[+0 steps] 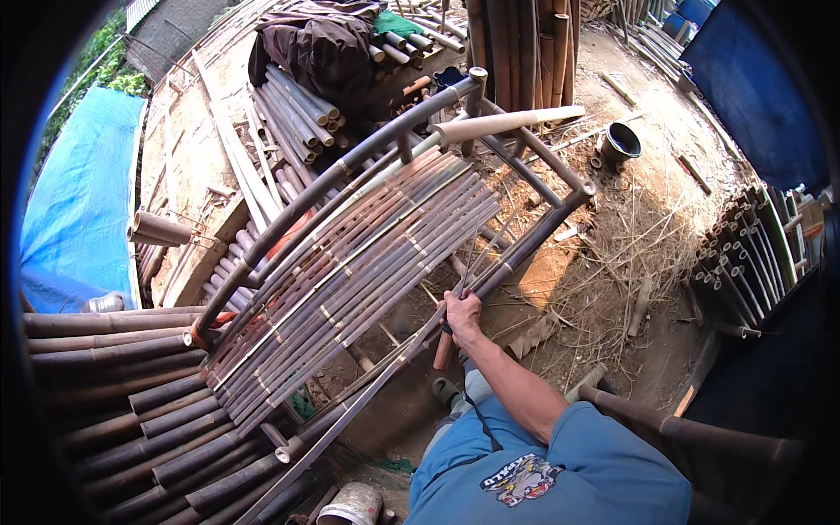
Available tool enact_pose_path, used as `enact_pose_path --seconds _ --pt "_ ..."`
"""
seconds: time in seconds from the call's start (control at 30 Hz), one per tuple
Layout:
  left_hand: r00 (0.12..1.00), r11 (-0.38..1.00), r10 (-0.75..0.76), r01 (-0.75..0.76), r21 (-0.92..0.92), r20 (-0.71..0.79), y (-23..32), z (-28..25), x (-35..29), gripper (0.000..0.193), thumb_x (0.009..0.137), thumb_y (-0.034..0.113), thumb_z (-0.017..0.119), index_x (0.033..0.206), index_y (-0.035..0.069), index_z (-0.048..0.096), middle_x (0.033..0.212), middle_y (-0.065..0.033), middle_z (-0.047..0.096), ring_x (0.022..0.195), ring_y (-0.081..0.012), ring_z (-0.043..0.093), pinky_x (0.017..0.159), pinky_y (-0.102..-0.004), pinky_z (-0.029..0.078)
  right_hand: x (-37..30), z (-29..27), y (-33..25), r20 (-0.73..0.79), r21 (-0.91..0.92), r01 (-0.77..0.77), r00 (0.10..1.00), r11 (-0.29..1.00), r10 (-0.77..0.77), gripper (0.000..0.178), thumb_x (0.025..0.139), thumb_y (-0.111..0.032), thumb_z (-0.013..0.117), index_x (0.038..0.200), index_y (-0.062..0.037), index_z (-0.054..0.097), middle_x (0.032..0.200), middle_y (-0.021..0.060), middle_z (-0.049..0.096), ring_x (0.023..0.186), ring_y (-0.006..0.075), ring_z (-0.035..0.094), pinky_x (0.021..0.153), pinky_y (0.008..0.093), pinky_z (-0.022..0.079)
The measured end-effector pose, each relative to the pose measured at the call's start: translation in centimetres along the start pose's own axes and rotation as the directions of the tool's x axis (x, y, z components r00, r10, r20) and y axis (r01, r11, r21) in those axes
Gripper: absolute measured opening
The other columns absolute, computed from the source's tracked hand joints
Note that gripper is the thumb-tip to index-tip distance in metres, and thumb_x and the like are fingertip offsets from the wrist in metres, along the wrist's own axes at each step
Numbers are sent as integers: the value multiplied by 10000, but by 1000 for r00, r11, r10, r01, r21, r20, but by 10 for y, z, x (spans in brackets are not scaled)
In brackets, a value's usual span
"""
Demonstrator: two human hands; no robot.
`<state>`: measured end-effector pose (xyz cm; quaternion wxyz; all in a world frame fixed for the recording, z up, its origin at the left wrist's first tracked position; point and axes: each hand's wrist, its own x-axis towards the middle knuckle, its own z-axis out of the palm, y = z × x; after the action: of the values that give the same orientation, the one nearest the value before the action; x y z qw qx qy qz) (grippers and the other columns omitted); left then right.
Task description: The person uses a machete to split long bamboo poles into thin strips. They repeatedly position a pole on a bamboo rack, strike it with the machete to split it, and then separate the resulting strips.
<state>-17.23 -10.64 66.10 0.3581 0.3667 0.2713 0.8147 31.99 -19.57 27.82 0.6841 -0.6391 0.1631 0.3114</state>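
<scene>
My right hand (pixel 462 315) is closed round a wooden-handled knife (pixel 444 350), its handle pointing down below my fist. A thin, dark blade-like shape rises above the fist, partly lost among the poles. Touching the same hand is the upper end of a long dark bamboo strip (pixel 350 409), which slants down to the lower left. Ahead stands a bamboo bench frame (pixel 337 162) of dark poles, tilted in view. Across it lies a panel of bamboo slats (pixel 350 271) with light joints. A pale bamboo tube (pixel 507 124) rests at the panel's far end. My left hand is not visible.
Thick bamboo poles (pixel 131 420) lie at the left, beside a blue tarp (pixel 74 206). Cut tubes (pixel 297 109) are stacked behind the bench under a dark cloth (pixel 315 44). A black bucket (pixel 621 142) and shavings (pixel 647 241) are at the right. A whitish bucket (pixel 352 506) stands near me.
</scene>
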Motion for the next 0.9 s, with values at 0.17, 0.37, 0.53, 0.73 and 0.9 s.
enact_pose_path --seconds 0.17,0.37,0.53,0.73,0.9 --pt "976 967 -167 190 170 -142 -5 -73 46 316 878 383 570 845 69 574 686 -45 568 568 -164 518 513 -313 431 92 -42 -1 -100 -163 23 994 986 -39 133 869 -142 602 897 -28 539 675 97 630 475 172 564 393 317 472" --pt "890 886 -446 454 90 -94 -35 -81 50 247 817 318 590 759 85 531 599 -4 478 514 -142 436 529 -327 379 115 -61 5 -35 -225 22 999 974 -30 215 880 -192 621 984 -17 549 702 98 657 525 176 603 438 321 491" --pt "909 885 -299 378 273 -291 -42 -80 56 236 832 344 566 745 128 529 566 19 420 462 -124 342 479 -299 304 107 -49 -2 -53 -230 -67 997 971 56 219 885 -186 616 999 -11 553 748 92 651 546 176 620 452 314 501" --pt "862 872 -326 433 228 -388 -94 -119 74 293 866 359 443 741 108 530 531 12 384 432 -124 323 443 -307 304 132 -47 21 -69 -260 -33 998 965 16 181 866 -152 614 959 -9 556 689 91 642 507 174 602 422 318 486" --pt "834 810 -552 535 240 2 -123 -316 151 340 986 251 294 916 28 542 712 -37 542 531 -139 514 464 -255 441 135 -31 27 -151 -343 -7 987 939 -48 148 854 -163 601 910 -32 563 694 105 658 471 156 565 406 307 470"
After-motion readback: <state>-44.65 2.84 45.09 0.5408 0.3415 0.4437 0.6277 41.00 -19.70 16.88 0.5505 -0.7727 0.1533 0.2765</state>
